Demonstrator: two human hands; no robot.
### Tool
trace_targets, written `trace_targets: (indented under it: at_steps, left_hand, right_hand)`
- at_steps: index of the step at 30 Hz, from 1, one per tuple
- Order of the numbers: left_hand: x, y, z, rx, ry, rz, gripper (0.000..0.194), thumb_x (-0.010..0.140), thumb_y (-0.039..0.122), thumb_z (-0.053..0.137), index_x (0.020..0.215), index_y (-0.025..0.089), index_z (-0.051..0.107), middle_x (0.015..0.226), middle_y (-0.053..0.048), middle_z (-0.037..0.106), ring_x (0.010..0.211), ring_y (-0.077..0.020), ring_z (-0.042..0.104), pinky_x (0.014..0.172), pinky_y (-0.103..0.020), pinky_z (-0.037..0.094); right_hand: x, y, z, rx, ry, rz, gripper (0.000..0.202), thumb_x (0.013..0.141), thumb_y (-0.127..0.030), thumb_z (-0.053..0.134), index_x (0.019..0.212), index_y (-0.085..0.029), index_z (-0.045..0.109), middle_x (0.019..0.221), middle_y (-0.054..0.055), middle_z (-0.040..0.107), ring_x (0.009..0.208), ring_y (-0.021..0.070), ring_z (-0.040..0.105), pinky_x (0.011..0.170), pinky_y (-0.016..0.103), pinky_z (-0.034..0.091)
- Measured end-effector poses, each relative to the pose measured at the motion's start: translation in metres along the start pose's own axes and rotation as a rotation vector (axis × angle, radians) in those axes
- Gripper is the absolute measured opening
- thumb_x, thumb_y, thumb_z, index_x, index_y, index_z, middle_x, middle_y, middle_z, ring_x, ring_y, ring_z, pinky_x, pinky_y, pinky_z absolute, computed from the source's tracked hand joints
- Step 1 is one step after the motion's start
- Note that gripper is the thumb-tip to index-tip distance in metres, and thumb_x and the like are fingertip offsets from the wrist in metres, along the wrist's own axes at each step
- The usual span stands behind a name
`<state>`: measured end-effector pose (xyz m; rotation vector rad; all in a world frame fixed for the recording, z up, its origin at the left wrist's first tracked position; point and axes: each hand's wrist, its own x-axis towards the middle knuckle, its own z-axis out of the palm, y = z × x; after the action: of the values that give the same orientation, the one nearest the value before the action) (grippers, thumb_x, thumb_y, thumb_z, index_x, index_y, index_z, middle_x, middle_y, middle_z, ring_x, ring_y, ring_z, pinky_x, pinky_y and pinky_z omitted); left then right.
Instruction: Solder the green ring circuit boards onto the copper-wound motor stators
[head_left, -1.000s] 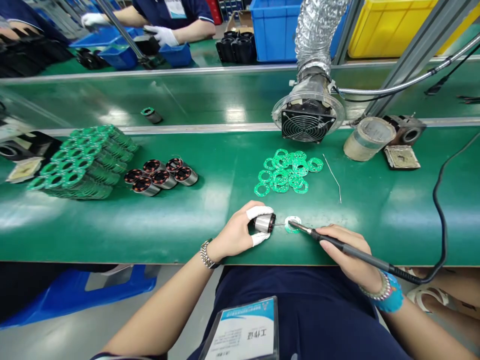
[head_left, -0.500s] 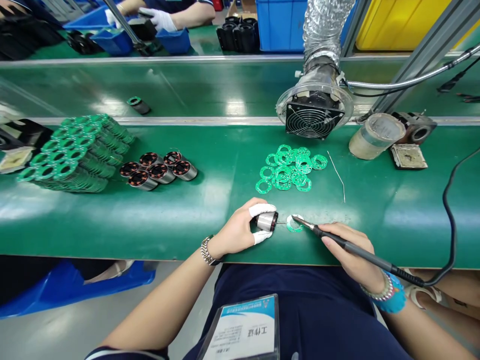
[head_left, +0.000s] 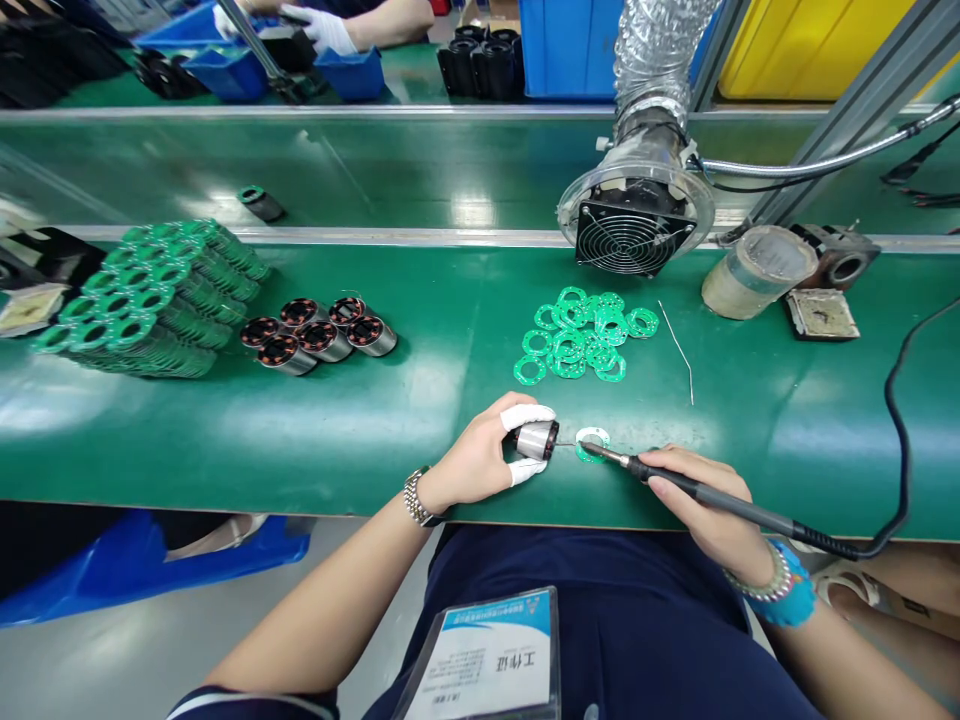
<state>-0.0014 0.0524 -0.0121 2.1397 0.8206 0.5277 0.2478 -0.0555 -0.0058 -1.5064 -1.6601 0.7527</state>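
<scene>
My left hand (head_left: 487,445), with white covers on thumb and finger, grips a silvery motor stator (head_left: 537,440) lying on its side. A thin wire runs from the stator's right end to a ring-shaped green circuit board (head_left: 593,432) flat on the bench. In my right hand (head_left: 705,500) is a soldering iron (head_left: 675,485), held like a pen. Its tip rests at the left part of that ring, by the wire's end. Beyond the hands lies a loose pile of similar green ring boards (head_left: 568,345).
Left on the bench (head_left: 420,380) stand several upright stators (head_left: 322,340) and stacked green board panels (head_left: 135,300). A fume fan (head_left: 628,238) hangs at the back. Solder wire (head_left: 677,345), a round tub (head_left: 757,275) and a sponge tray (head_left: 823,315) lie right. A co-worker's gloved hand (head_left: 330,30) shows across.
The soldering iron's tip has moved from the ring board's upper part down and left, towards the wire's end. My left hand still holds the stator in nearly the same place.
</scene>
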Motion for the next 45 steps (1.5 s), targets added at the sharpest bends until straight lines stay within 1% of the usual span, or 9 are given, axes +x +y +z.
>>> trace_targets:
  at_steps: [4,17,25,31,41,45]
  left_hand:
    - [0.0004,0.0002,0.0002,-0.003,0.004,-0.006,0.043,0.069,0.015,0.062,0.11,0.021,0.051,0.11,-0.008,0.054,0.099,-0.0205,0.055,0.087,-0.039,0.046]
    - [-0.0001,-0.001,0.0014,0.006,0.018,0.002,0.042,0.07,0.015,0.062,0.11,0.021,0.051,0.11,-0.007,0.053,0.099,-0.0197,0.055,0.087,-0.037,0.047]
    - [0.0011,-0.0012,0.0016,0.012,0.023,-0.001,0.042,0.07,0.015,0.063,0.11,0.02,0.051,0.109,-0.007,0.053,0.098,-0.0194,0.055,0.086,-0.036,0.047]
    - [0.0006,-0.0017,0.0027,0.025,0.034,0.003,0.042,0.07,0.015,0.063,0.11,0.02,0.051,0.109,-0.007,0.053,0.099,-0.0191,0.053,0.087,-0.036,0.046]
    - [0.0018,-0.0007,0.0026,0.042,0.046,0.007,0.041,0.07,0.016,0.064,0.11,0.019,0.051,0.107,-0.007,0.053,0.099,-0.0193,0.053,0.087,-0.036,0.046]
    - [0.0015,-0.0013,0.0035,0.052,0.053,0.012,0.041,0.071,0.016,0.064,0.109,0.019,0.051,0.107,-0.007,0.053,0.099,-0.0191,0.053,0.087,-0.037,0.046]
  right_hand:
    - [0.001,-0.0012,0.0018,-0.004,0.001,0.005,0.017,0.083,-0.029,0.056,0.093,-0.022,0.067,0.088,0.004,0.071,0.079,0.0183,0.067,0.071,0.03,0.054]
    - [0.0009,-0.0001,0.0015,-0.003,-0.001,0.002,0.016,0.083,-0.027,0.057,0.094,-0.022,0.067,0.085,0.003,0.07,0.075,0.0166,0.066,0.067,0.028,0.053]
    - [0.0016,-0.0014,0.0027,0.045,-0.003,-0.03,0.015,0.083,-0.021,0.057,0.094,-0.021,0.067,0.086,0.003,0.07,0.078,0.0162,0.065,0.07,0.027,0.052]
    - [0.0011,-0.0013,0.0025,0.038,-0.023,-0.032,0.016,0.083,-0.021,0.056,0.095,-0.021,0.066,0.088,0.004,0.07,0.078,0.0168,0.065,0.07,0.029,0.051]
    - [0.0006,0.0004,0.0031,0.039,-0.039,-0.036,0.018,0.083,-0.02,0.056,0.098,-0.023,0.066,0.091,0.003,0.07,0.081,0.0159,0.065,0.077,0.028,0.05]
    - [0.0002,0.0002,0.0031,0.035,-0.028,-0.039,0.018,0.083,-0.02,0.057,0.099,-0.023,0.066,0.092,0.003,0.07,0.082,0.0158,0.065,0.076,0.028,0.051]
